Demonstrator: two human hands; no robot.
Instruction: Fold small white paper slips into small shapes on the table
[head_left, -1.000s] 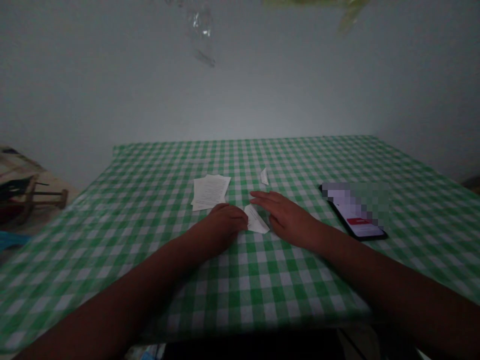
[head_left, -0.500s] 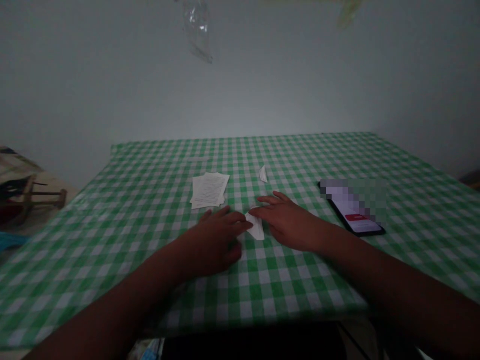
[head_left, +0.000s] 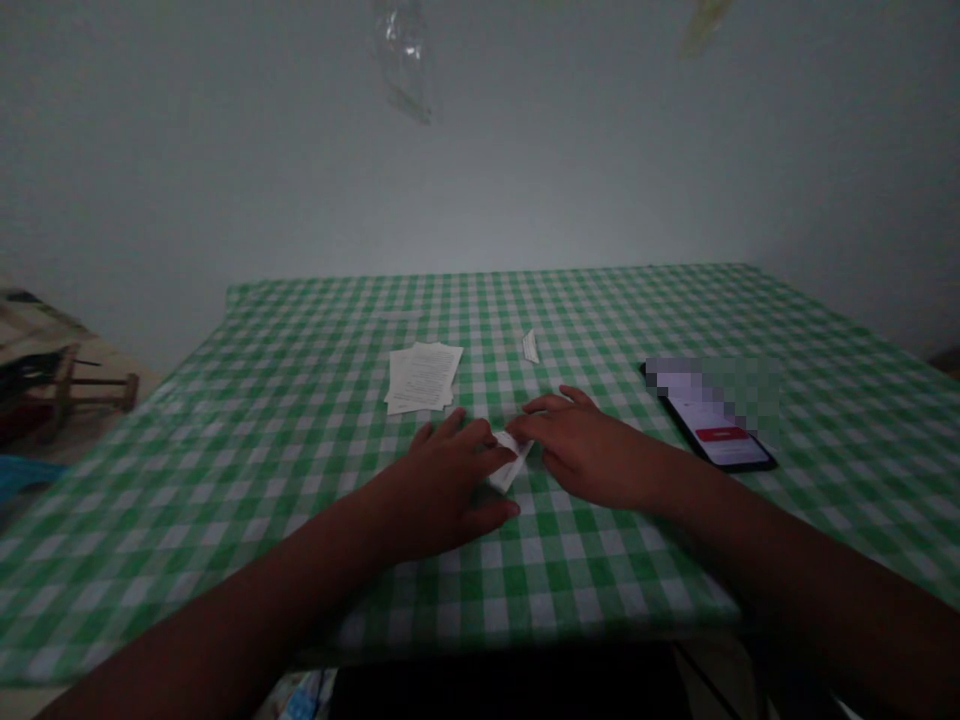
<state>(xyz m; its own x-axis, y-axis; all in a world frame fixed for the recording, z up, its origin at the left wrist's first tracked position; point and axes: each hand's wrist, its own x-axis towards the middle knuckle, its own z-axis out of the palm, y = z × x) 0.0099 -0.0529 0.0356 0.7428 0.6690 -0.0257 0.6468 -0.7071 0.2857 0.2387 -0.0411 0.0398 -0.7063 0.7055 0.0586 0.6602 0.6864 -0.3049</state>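
A small white folded paper lies on the table in front of me, partly hidden under my fingers. My left hand is open, its index finger resting across the paper and its thumb apart, just below. From the other side my right hand reaches in, fingers spread, with the index fingertip on the paper's upper edge. Beyond my left hand is a loose stack of printed sheets. Farther back, a small folded printed paper lies by itself.
A green-and-white checked cloth covers the table. To the right lies a phone with a lit, partly blurred screen. A clear plastic bag hangs on the wall. Wooden furniture stands off the table's left side.
The folded paper has turned, its lower end now pointing toward the left. My left thumb has moved out to the right, and my right hand has shifted slightly right.
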